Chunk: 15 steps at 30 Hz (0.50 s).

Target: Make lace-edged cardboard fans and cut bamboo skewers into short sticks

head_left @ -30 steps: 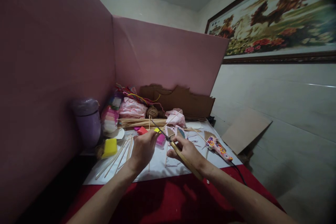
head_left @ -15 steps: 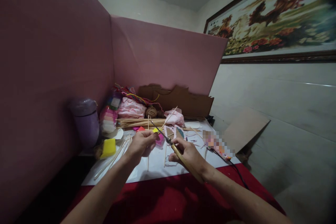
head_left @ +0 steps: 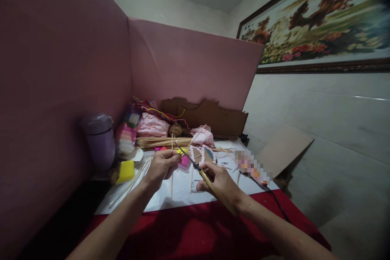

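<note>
My left hand [head_left: 164, 165] is closed in a pinch over the white sheet, its thumb and fingertips pressed together. Whatever lies between them is too small to make out. A thin wooden stick [head_left: 196, 137] slants up and right from near those fingertips; whether they hold it, I cannot tell. My right hand [head_left: 217, 180] is closed around yellow-handled long-nose pliers [head_left: 207, 181]. Their slim dark jaws point up and left, passing just right of my left fingertips. Another stick [head_left: 172, 189] runs upright in view behind my left hand. A pink packet [head_left: 184, 163] is partly hidden behind the jaws.
Bundled sticks [head_left: 152, 142], a twine ball [head_left: 175, 129] and pink cloth [head_left: 152, 125] lie at the back against brown cardboard [head_left: 225, 122]. At left stand a purple lidded container [head_left: 99, 142] and a yellow block [head_left: 126, 171]. A black cable [head_left: 277, 201] crosses the red cloth [head_left: 195, 227].
My left hand has shifted slightly left and its fingers have drawn closer together. The pliers' jaws have dipped slightly; my right hand has barely moved.
</note>
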Motion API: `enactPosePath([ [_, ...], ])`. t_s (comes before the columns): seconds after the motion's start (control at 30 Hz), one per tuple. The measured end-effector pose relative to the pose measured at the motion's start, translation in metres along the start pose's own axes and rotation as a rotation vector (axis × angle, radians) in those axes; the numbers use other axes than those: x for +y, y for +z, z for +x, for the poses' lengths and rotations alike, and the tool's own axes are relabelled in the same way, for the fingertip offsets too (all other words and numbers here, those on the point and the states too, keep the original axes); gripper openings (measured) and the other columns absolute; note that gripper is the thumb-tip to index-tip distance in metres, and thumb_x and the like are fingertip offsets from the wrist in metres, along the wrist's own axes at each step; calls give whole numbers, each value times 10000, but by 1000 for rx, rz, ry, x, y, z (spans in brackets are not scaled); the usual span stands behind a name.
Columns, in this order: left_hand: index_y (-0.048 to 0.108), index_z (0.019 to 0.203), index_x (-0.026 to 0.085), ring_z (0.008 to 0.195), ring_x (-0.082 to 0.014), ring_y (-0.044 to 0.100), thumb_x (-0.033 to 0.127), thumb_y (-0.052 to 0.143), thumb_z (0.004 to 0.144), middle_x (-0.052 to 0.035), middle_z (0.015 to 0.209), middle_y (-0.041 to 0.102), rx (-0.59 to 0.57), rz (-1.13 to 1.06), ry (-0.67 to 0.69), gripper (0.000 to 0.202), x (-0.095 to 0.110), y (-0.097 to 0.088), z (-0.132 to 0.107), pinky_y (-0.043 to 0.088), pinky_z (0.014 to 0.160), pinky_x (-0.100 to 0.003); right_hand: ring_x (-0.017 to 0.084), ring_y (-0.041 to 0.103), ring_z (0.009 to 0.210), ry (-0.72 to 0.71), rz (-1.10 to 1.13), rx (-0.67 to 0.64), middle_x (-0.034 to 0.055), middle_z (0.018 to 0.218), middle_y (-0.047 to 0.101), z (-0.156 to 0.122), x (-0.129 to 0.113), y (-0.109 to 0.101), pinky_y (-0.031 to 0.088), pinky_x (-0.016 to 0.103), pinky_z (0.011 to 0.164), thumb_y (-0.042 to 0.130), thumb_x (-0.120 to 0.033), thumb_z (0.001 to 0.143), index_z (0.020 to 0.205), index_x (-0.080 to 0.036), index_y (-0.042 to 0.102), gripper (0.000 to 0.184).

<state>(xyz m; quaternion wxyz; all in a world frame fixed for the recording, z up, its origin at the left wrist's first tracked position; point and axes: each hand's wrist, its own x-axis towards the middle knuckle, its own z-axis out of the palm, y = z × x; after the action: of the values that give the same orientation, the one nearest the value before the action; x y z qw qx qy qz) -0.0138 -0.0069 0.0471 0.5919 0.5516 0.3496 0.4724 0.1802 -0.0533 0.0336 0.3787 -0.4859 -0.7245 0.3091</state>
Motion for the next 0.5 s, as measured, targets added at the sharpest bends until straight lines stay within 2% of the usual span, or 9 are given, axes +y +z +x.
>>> enactPosePath([
  [0.13,424,556,173,304,-5,141,371,745,528,99,360,310,-128,-190,-198,377,5,-5,-1,68,313,-161,76,306,508,-26,15,-21,-88,530,372,-3,-4,-4,261,196,454,764,-398,577,727,-183,492,378],
  [0.2,432,571,171,304,-3,143,360,750,528,101,364,315,-179,-220,-265,373,5,-6,-1,79,316,-157,77,314,516,-30,17,-20,-85,540,374,-5,-6,-6,263,197,462,764,-390,579,717,-182,492,369],
  [0.27,446,589,171,303,-7,145,379,729,558,99,368,325,-179,-192,-280,353,2,-5,0,89,321,-161,76,313,520,-11,6,-9,-83,544,369,-5,-6,-7,261,198,464,754,-387,593,705,-179,501,347],
  [0.33,478,612,168,299,-22,179,424,671,627,76,382,376,-82,-67,-176,321,-2,-2,0,108,327,-175,76,311,519,22,5,6,-81,543,367,-5,-6,-8,258,197,462,743,-386,606,690,-175,505,329],
  [0.43,540,617,155,384,-66,356,407,598,713,9,480,499,165,313,220,276,-10,4,0,235,394,-201,77,334,514,68,4,32,-78,536,390,-3,-6,-6,263,196,460,735,-385,606,681,-173,505,322],
  [0.5,560,595,153,497,-91,435,343,578,742,-11,542,529,273,567,461,241,-14,6,-1,303,495,-221,77,340,509,83,-6,48,-76,535,402,-3,-8,-4,267,197,458,734,-390,601,674,-174,503,324],
])
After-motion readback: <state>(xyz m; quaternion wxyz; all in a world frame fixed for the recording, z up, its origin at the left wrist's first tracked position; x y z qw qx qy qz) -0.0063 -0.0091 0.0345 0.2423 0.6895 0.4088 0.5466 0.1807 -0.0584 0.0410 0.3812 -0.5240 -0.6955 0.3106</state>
